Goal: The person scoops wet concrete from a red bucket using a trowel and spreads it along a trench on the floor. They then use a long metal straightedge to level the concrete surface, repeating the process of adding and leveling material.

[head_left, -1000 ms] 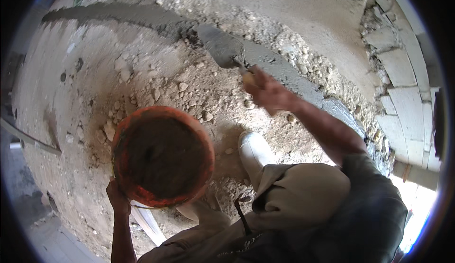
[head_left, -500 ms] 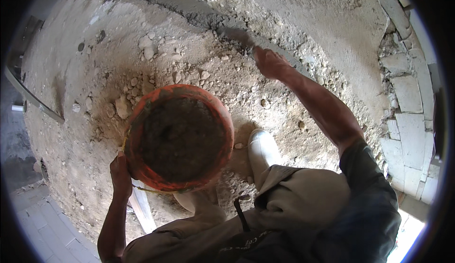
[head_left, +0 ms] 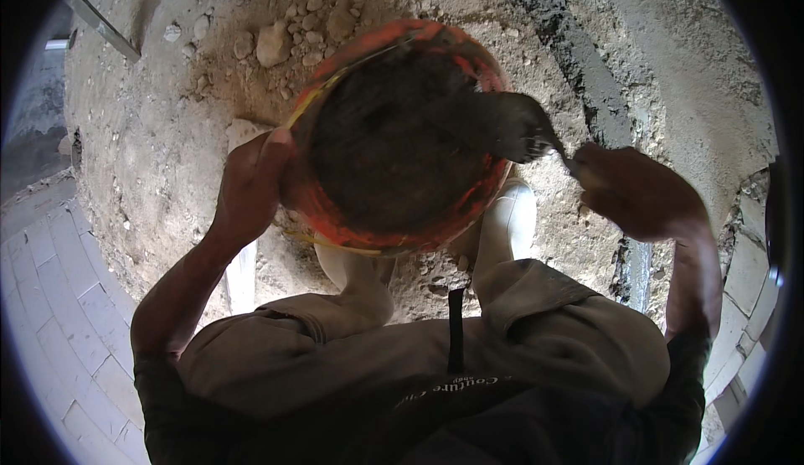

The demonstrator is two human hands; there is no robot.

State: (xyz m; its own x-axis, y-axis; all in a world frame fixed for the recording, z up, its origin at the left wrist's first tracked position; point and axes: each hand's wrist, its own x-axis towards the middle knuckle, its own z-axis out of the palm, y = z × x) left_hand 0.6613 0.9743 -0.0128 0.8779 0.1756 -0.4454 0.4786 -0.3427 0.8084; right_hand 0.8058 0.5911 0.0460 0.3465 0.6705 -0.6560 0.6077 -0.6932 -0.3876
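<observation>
An orange bucket (head_left: 333, 227) with dark wet mortar (head_left: 377, 142) in it is in front of my legs. My left hand (head_left: 258, 178) is closed on its left rim, thumb over the edge, near a yellow handle (head_left: 311, 100). In my right hand (head_left: 641, 193) is the handle of a trowel (head_left: 528, 126). The mortar-smeared blade is over the bucket's right rim, its far end dark against the mortar and slightly blurred. Whether the bucket rests on the ground or is lifted, I cannot tell.
A grey strip of mortar (head_left: 599, 96) runs along the ground to the right. Stones (head_left: 274, 43) and rubble lie beyond the bucket. My pale boots (head_left: 511, 218) stand close under it. A metal bar (head_left: 105, 25) lies far left; pale tiles (head_left: 71, 306) cover the near left.
My right hand has brought the trowel back from the mortar strip to the bucket's right rim. The view has shifted; the bucket looks larger, and my left hand now grips its rim higher up.
</observation>
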